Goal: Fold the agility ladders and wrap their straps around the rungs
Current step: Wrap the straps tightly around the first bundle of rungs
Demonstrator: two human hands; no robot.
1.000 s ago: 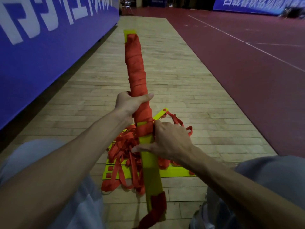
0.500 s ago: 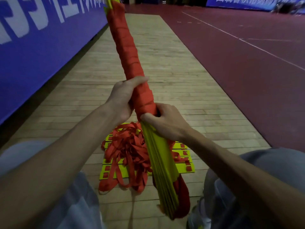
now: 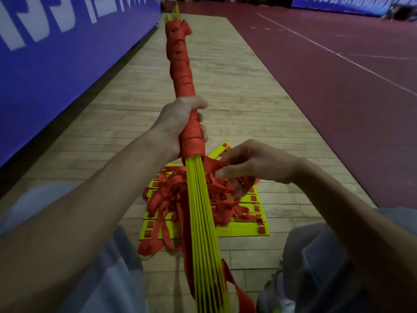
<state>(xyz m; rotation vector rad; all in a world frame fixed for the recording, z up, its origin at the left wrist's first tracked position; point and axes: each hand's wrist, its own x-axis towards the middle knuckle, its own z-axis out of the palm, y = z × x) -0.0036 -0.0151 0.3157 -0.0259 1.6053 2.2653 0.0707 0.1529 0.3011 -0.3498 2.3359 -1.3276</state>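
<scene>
Head cam: you hold a half-wrapped rung bundle [image 3: 204, 222] tilted away from you, w/ the free strap [image 3: 213, 165] in your other hand.
Your left hand [image 3: 180, 123] is clenched round the bundle's wrapped part, approx mid-length. Red coils cover the bundle from that grip up to the far tip, where yellow rung ends poke out. Below the grip the yellow rungs are bare and fan out toward you. Your right hand [image 3: 255, 163] pinches the free strap btw thumb and fingers, just right of where the wrap ends. Under and behind the bundle, a second ladder [image 3: 243, 230] lies flat on the wood floor [image 3: 225, 75] w/ loose straps [image 3: 167, 199] heaped on it. Blue banner [image 3: 56, 53] runs along the left, red court [image 3: 338, 86] on the right.
</scene>
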